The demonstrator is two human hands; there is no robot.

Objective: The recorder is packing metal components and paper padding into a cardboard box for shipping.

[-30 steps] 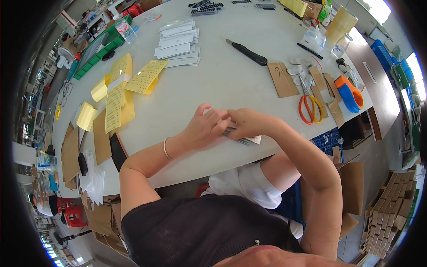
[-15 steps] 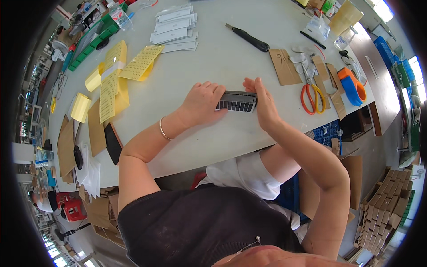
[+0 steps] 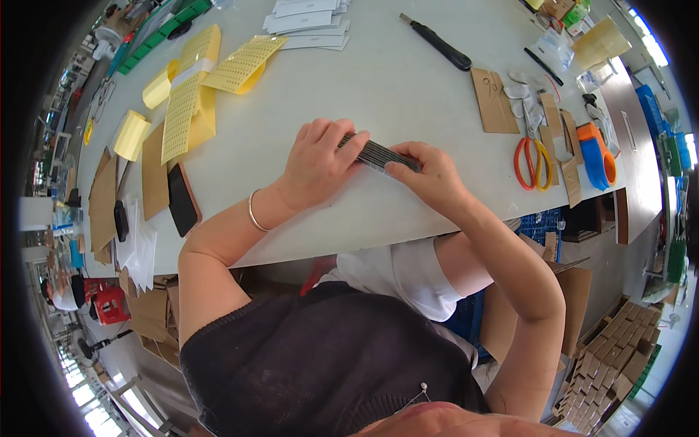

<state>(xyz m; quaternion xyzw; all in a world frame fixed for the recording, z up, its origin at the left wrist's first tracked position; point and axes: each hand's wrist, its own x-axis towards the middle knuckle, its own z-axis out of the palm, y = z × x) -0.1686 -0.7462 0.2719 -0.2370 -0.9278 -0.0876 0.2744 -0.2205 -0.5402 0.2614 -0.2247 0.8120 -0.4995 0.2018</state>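
Observation:
A stack of thin dark plates (image 3: pixel 376 154) sits between my two hands over the near middle of the table, its layered edges turned up. My left hand (image 3: pixel 320 164) wraps round the stack's left end, fingers on the far side. At the other end my right hand (image 3: pixel 433 175) pinches the stack, with the thumb on the near side and the fingers behind. Both palms hide part of the stack. Whether it rests on the table or is lifted I cannot tell.
Yellow sticker sheets (image 3: pixel 191 95) and a dark phone-like slab (image 3: pixel 183 200) lie to the left. White cards (image 3: pixel 309 22) are piled at the back. A black-handled knife (image 3: pixel 440 45), scissors (image 3: pixel 534 164), cardboard pieces (image 3: pixel 495 102) and an orange-and-blue tape holder (image 3: pixel 597 156) lie to the right.
My right hand has gone from flat against the stack's end to gripping it. The stack has tilted, its right end lower, and now shows layered edges instead of a gridded face. The view has shifted.

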